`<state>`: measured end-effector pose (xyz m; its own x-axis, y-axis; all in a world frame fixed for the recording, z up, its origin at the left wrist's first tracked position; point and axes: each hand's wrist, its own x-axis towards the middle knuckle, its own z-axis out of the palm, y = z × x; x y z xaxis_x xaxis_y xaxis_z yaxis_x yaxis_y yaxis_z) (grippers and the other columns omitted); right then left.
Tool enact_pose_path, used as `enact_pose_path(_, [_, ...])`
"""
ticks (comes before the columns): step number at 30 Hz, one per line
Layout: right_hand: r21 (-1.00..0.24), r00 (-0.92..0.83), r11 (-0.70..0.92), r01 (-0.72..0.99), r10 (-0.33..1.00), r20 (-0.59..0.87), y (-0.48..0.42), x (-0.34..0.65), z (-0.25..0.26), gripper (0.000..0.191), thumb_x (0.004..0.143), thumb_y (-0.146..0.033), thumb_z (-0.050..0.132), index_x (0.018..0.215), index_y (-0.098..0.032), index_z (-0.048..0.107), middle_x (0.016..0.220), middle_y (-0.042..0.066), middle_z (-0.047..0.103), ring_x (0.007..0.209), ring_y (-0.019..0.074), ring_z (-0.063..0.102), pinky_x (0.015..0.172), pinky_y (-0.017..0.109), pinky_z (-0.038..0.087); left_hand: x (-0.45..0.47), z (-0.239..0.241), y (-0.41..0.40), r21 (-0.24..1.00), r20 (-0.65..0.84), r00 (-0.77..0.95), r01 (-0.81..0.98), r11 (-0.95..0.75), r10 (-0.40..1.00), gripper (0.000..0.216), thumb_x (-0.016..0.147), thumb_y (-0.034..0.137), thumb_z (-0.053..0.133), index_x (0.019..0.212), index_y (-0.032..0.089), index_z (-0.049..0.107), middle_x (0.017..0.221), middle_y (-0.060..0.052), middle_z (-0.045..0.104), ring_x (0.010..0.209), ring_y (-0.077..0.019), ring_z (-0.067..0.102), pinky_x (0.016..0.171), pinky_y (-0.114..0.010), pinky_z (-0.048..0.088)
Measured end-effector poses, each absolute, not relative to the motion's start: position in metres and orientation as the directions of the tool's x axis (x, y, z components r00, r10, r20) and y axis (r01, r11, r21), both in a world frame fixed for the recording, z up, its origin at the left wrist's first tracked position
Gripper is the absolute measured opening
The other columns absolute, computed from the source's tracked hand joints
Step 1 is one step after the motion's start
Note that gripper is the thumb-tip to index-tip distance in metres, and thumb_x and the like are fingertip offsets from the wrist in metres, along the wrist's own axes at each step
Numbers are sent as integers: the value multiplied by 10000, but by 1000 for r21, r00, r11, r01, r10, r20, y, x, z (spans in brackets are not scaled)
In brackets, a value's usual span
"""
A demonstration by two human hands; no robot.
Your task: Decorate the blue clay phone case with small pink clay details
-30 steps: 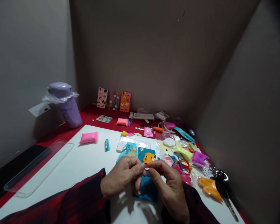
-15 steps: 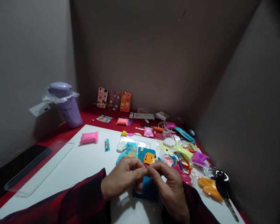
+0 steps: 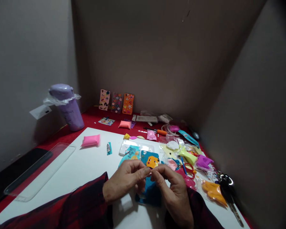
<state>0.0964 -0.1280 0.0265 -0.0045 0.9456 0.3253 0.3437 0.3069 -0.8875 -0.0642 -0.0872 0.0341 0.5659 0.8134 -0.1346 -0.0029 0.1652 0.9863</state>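
My left hand [image 3: 125, 183] and my right hand [image 3: 173, 190] meet fingertip to fingertip above a blue phone case [image 3: 150, 178] with an orange face on it. Both hands are pinched closed on a tiny piece between them, too small to name. The case lies flat on a white board [image 3: 85, 165]. Dark red sleeves cover both forearms.
A pink clay pack [image 3: 90, 140] and a clear case [image 3: 40, 171] lie to the left. A purple bottle [image 3: 66, 106] stands at the back left. Three decorated cases [image 3: 116, 102] lean on the back wall. Clay packets, red scissors [image 3: 189, 169] and keys [image 3: 227, 187] crowd the right.
The fingertips pressed closer together half a second ago and have lifted a little since. The pink bit seen between them a second ago no longer shows.
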Motion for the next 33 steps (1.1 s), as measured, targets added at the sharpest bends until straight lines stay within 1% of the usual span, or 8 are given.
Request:
enact_pose_path(4, [-881,-19,326,342,940,340,-128,96,28,251,869,-318,529,685,-168,613,623,9,605,580,136,545,562,237,410,-64,33,-88,981,-149,573,-14,191,806,345,761,463,634,739,123,578,498,17,557,458,-96,517,468,-203,389])
enact_pose_path(8, [-876,-16,334,347,936,350,-128,96,27,259,881,-321,507,702,-171,618,648,18,618,611,147,564,590,249,424,-64,35,-88,985,-130,577,-15,170,807,343,793,461,600,728,125,570,500,8,569,461,-92,510,480,-204,385])
enact_pose_path(10, [-881,-16,340,329,935,355,-129,97,25,239,886,-321,500,746,-175,628,675,22,633,636,153,578,602,254,434,-64,37,-88,986,-121,578,-22,164,807,350,798,467,591,713,129,562,499,6,570,462,-92,504,487,-209,387])
enact_pose_path(14, [-892,-20,328,312,941,339,-130,98,23,168,865,-306,541,825,-178,642,716,21,653,649,154,586,600,256,438,-63,38,-88,986,-110,576,-40,162,810,379,786,497,588,676,137,542,494,7,567,455,-93,494,486,-215,392])
enact_pose_path(20, [-887,-10,327,326,939,343,-129,97,24,188,868,-296,536,760,-177,632,666,8,628,609,139,560,585,247,427,-63,37,-88,985,-124,576,-27,170,808,373,797,495,575,702,135,551,499,7,576,450,-96,521,484,-213,406])
enact_pose_path(25, [-886,1,316,338,942,336,-129,96,25,227,873,-320,522,727,-172,614,635,9,604,588,138,543,563,242,423,-63,37,-87,973,-165,582,-38,229,796,360,729,473,664,744,125,574,481,19,564,441,-100,526,461,-207,402])
enact_pose_path(31, [-888,10,311,337,943,334,-129,95,24,242,871,-331,524,708,-173,609,630,12,604,589,139,548,568,238,431,-63,35,-87,978,-135,599,-46,202,789,356,772,478,617,731,128,564,483,7,577,440,-94,512,463,-202,385])
enact_pose_path(33, [-895,7,320,310,941,338,-128,96,24,221,874,-318,521,739,-175,622,658,15,627,613,143,572,589,237,444,-64,34,-88,979,-126,602,-53,197,789,348,785,472,604,729,132,557,490,8,579,445,-94,513,472,-206,393])
